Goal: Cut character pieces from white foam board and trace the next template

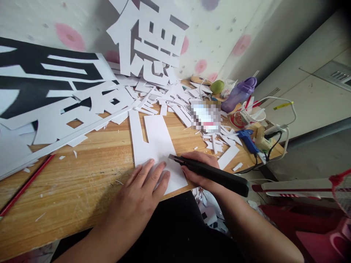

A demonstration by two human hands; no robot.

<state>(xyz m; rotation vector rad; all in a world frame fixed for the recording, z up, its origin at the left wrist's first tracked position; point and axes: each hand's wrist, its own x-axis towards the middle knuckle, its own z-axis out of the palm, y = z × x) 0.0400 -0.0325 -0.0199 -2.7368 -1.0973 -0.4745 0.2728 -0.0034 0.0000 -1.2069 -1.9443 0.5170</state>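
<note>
A white foam board piece (159, 137) with a slot cut into its far end lies flat at the table's near edge. My left hand (146, 184) rests on its near part, fingers spread and pressing down. My right hand (199, 168) is closed round a black utility knife (216, 175). The knife's blade points left, its tip over the board just beyond my left fingertips. Whether the blade touches the board I cannot tell.
White offcuts (175, 96) are heaped behind the board. A large cut-out character (156, 40) leans on the wall. At left lie a black-and-white sheet (55, 73) and red pencil (27, 184). Rightward are a blue glue gun (248, 140), paper bowl (244, 117) and purple bottle (238, 93).
</note>
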